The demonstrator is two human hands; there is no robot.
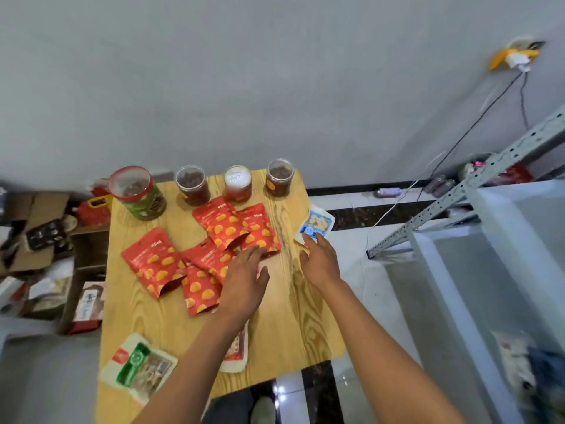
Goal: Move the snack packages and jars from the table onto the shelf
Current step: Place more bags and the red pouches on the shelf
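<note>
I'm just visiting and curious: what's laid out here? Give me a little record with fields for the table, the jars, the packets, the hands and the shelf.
table: wooden table, seen from above
jars: four along the far edge; large green-labelled jar, then three smaller clear jars
packets: red snack pouches overlapping mid-table; blue-and-white packet at the right edge; green-and-white packet at the near left corner
left hand: open, over the red pouches
right hand: open, fingertips at the blue-and-white packet
shelf: metal frame to the right of the table
</note>
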